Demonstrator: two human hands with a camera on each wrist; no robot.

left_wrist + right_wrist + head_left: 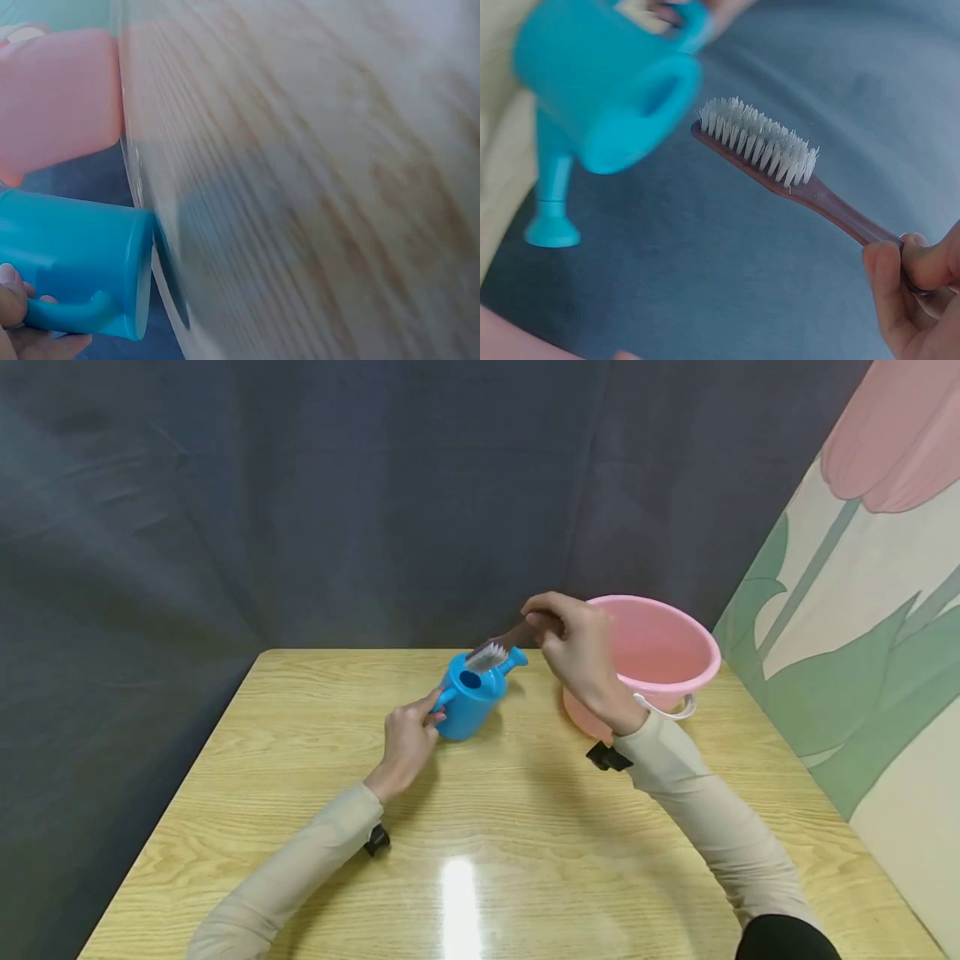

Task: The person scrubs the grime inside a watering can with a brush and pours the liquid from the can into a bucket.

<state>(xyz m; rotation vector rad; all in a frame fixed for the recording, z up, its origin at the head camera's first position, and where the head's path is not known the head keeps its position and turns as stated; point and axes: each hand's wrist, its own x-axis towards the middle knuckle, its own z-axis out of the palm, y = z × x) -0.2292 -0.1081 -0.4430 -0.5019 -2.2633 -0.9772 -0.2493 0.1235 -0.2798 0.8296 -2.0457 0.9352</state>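
My left hand (pixel 408 735) grips the handle of a small blue watering can (pixel 467 710), fingers curled round it. In the left wrist view the can's base (pixel 142 277) hangs just off the tabletop. The can's spout, with its flared head (pixel 553 229), points away to the right in the head view. My right hand (pixel 577 647) pinches the end of a brown-handled scrubbing brush (pixel 810 196) between thumb and fingers. White bristles (pixel 757 135) face the can, and in the head view the brush head overlaps the can's top, beside its dark opening.
A large pink bucket (pixel 600 727) with a white handle (pixel 678 710) stands at the back right, behind my right wrist. The wooden table (pixel 300 760) ends at a dark curtain (pixel 420 502). A wall with painted tulips (pixel 862 652) runs along the right.
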